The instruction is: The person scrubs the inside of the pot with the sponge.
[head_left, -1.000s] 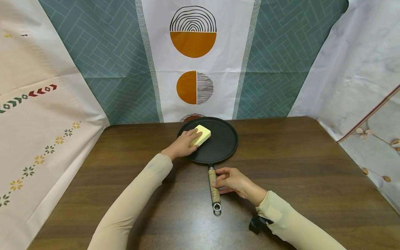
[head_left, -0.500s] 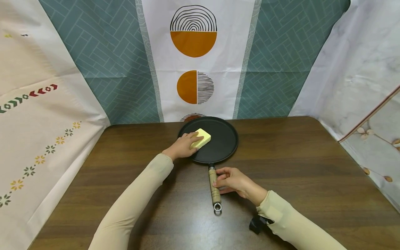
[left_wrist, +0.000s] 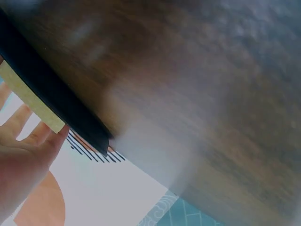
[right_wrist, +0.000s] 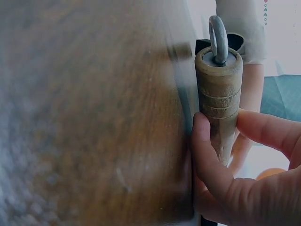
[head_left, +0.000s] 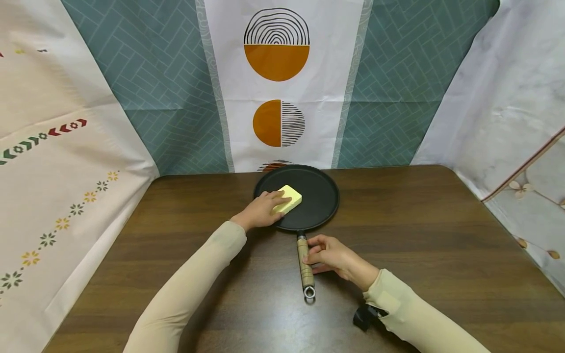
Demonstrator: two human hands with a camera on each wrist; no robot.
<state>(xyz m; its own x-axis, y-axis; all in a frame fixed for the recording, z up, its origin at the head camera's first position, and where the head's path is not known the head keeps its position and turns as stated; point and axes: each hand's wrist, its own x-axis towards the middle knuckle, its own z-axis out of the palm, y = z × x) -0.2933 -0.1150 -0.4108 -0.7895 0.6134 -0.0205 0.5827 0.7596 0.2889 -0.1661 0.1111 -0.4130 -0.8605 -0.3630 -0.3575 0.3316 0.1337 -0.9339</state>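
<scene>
A round black flat pan lies on the table with its wooden handle pointing toward me. On the left half of the pan is a pale yellow sponge. My left hand holds this sponge from the left, fingers over its top and thumb along its near side. The left wrist view has the sponge flat against the pan. My right hand pinches the handle between thumb and fingers. In the right wrist view, a metal ring tips the handle.
The brown wooden table spreads to both sides of the pan. A patterned cloth backdrop hangs at the table's far edge, right behind the pan. A small black device sits under the right wrist.
The left hand has slid the sponge a short way toward me over the pan. The right hand keeps its place on the handle. The head view has shifted slightly.
</scene>
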